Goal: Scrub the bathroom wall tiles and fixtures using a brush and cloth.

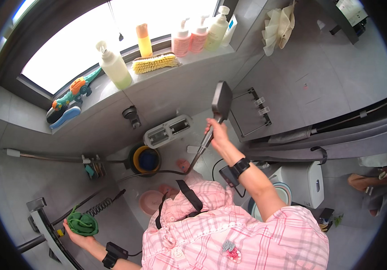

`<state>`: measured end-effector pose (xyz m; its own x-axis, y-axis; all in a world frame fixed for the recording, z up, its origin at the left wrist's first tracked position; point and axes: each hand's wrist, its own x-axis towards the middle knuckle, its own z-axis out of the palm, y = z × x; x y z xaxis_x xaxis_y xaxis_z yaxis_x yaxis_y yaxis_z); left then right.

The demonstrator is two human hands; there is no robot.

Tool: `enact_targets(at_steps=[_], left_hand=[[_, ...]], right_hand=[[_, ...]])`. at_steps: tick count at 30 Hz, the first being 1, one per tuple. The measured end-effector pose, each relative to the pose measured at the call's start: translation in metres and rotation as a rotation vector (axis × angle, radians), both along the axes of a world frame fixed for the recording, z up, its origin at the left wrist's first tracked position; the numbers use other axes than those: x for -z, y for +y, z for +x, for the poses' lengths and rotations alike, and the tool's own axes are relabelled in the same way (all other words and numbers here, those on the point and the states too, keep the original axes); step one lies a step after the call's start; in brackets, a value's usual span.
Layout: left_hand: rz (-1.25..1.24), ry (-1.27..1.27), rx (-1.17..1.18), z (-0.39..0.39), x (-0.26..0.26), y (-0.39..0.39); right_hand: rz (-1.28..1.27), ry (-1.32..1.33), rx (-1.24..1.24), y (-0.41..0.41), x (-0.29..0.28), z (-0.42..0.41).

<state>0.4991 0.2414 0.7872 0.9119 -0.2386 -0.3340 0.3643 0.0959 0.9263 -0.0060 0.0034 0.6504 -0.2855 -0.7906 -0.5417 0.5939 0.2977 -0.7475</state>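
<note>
My right hand [217,131] grips the handle of a dark handheld shower head [222,98], raised ahead of me with its hose [176,172] curving down and off to the left. At the lower left, my left hand [78,238] cups a bunched green cloth item [82,223] beside the shower's wall fitting [50,229]. A coiled cord [100,206] hangs just past the green item. Whether any water flows from the shower head cannot be told.
A window sill [146,79] holds pump bottles [115,65], a yellow-bristled brush [155,63] and a toy dinosaur [77,86]. Below are an empty shower holder [131,116], nested buckets [134,165], a pink basin [151,202] and a wire rack [262,108]. A toilet [301,182] stands right.
</note>
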Motion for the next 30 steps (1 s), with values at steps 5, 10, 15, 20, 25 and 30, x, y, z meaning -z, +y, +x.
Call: enact_targets(at_steps=[5,10,15,20,25,30], left_hand=[[0.030,-0.008,-0.026,0.001,0.002,0.012],[0.016,0.002,-0.039,0.009,0.010,0.022],[0.068,0.026,-0.076,0.011,0.007,0.024],[0.093,-0.012,-0.045,0.011,0.018,0.008],[0.092,0.069,0.001,0.006,0.015,-0.018],[0.098,0.105,0.189,-0.007,0.014,-0.055]], right_hand=[[0.027,-0.056,-0.030,0.010,0.000,0.027],[-0.025,0.025,0.191,-0.008,0.014,-0.041],[-0.141,0.201,0.484,-0.013,-0.019,-0.146],[-0.188,0.357,0.813,0.024,-0.059,-0.233],[-0.179,0.443,0.996,0.071,-0.081,-0.273],[-0.131,0.464,1.123,0.108,-0.082,-0.274]])
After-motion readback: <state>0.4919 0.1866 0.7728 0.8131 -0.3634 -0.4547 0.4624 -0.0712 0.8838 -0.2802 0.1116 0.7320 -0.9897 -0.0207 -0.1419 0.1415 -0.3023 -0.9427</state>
